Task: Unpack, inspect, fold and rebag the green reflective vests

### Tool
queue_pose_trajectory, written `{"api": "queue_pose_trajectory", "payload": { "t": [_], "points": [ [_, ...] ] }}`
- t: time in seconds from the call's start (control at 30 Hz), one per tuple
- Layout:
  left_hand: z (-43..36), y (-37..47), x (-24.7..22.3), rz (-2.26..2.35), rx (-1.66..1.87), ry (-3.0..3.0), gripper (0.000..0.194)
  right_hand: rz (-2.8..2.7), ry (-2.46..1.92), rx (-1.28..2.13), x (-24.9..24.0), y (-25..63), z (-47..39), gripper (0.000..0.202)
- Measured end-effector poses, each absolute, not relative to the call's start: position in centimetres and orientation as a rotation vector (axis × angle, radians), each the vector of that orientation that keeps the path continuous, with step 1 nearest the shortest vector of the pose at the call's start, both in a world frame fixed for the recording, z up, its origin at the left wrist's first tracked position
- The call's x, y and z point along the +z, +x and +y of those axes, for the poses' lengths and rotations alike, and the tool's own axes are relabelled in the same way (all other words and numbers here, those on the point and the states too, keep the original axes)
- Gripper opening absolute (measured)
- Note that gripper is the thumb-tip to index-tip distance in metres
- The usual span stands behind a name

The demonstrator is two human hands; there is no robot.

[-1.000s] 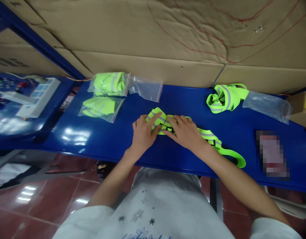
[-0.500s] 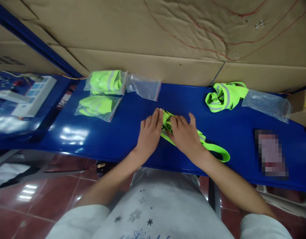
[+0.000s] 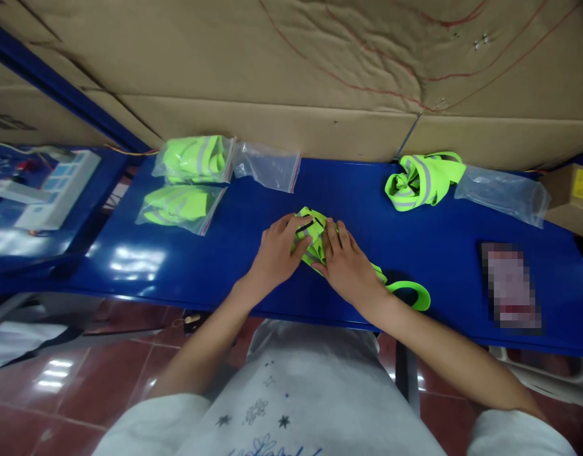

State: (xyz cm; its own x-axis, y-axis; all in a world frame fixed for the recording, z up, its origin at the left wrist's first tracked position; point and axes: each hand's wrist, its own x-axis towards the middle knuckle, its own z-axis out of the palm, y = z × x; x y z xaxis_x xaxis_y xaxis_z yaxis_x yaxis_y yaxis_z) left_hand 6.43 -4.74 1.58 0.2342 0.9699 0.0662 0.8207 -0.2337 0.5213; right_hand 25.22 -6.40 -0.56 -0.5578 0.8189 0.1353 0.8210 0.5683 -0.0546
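A bunched neon-yellow reflective strap [image 3: 314,239] with grey stripes and a black piece lies on the blue table between my hands. My left hand [image 3: 279,250] grips its left side, with the thumb and fingers closed on the folds. On the other side, my right hand [image 3: 345,256] presses over the bundle with its fingers close together, covering part of it. A loose loop of the same strap trails to the right, past my right wrist. Some of the folds under my palms are hidden.
Two clear zip bags with neon straps, an upper bag [image 3: 194,158] and a lower bag [image 3: 177,206], lie at the left. Beside them is an empty bag [image 3: 266,166]. Another strap bundle [image 3: 421,180], a clear bag [image 3: 502,193], a carton [image 3: 571,196] and a blurred-out object [image 3: 512,286] are right.
My left hand has shifted left and curled its thumb round the bundle, uncovering more of the folds and the black piece. My right hand's fingers have drawn closer together on the strap.
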Motion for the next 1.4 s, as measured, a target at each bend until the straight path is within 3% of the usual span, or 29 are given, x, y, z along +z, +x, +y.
{"api": "queue_pose_trajectory", "payload": {
  "t": [0.23,0.43,0.63,0.8,0.9,1.1,1.27,1.4],
  "points": [
    [-5.1,7.7,2.1,1.839,0.628,2.112,0.073,-2.696,-1.224,-0.03,-0.2,27.0,-8.7,0.061],
    [-6.5,11.2,2.8,1.719,0.504,2.453,0.047,-2.625,-1.194,0.161,1.4,29.5,-9.7,0.044],
    [-7.1,12.5,3.6,1.302,0.239,2.742,0.05,-2.372,-1.364,0.472,0.9,31.4,-10.0,0.036],
    [-7.0,11.2,3.7,1.259,0.297,2.584,0.039,-2.319,-1.315,0.326,0.6,32.8,-11.1,0.034],
    [-6.9,10.5,2.7,1.255,0.409,2.467,0.041,-2.348,-1.398,0.233,0.7,33.4,-12.6,0.039],
    [-5.4,9.5,1.9,1.226,0.567,2.353,0.039,-2.484,-1.299,0.321,1.0,32.0,-15.8,0.074],
    [-4.0,9.4,2.2,1.621,0.409,2.242,0.084,-2.534,-1.299,0.349,0.1,30.7,-16.1,0.061],
    [-5.1,10.3,2.7,1.713,0.394,2.338,0.064,-2.605,-1.278,0.311,0.0,30.7,-16.0,0.062]
  ]
}}
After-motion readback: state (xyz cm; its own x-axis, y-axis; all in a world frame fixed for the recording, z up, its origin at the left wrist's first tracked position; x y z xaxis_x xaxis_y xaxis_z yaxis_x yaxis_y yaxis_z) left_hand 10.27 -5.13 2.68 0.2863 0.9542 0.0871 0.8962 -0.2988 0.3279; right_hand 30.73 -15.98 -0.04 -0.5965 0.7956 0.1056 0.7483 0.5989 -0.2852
